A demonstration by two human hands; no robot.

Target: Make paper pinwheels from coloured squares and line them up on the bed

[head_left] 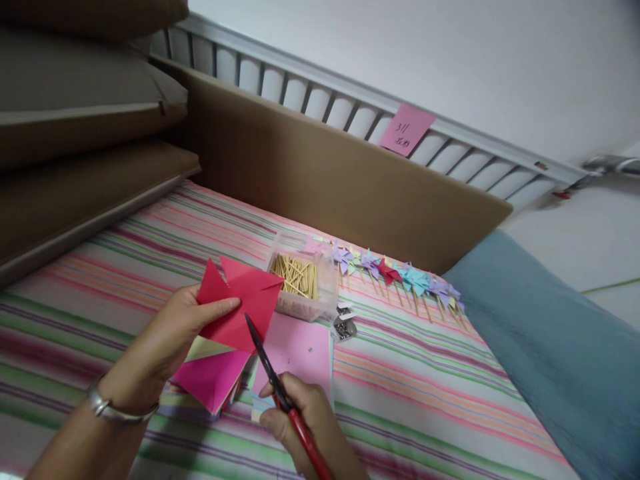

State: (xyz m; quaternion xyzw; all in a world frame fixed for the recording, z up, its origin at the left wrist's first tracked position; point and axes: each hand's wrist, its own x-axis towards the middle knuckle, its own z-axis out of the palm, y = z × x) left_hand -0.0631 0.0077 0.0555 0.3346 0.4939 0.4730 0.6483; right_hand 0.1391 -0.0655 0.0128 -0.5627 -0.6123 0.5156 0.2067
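My left hand (pixel 183 327) pinches a square of red paper (pixel 245 287) by its left side, thumb on top. Slits run inward from at least two of the paper's corners. My right hand (pixel 313 417) is closed around scissors (pixel 270 368) with dark blades and red handles. The blade tip lies at the lower part of the red paper, and the blades look closed or nearly so. Under the paper sits a stack of coloured squares with a magenta sheet (pixel 213 377) on top. Beside it lies a pile of pale pink paper (pixel 305 353).
A clear plastic box (pixel 327 287) of short wooden sticks (pixel 300 277) stands behind the paper. Near it is a small container of metal pins (pixel 344 328). Several paper pinwheels (pixel 387 271) lie in a row before a brown board (pixel 325 173). Thick brown padded slabs (pixel 75 193) rise at left.
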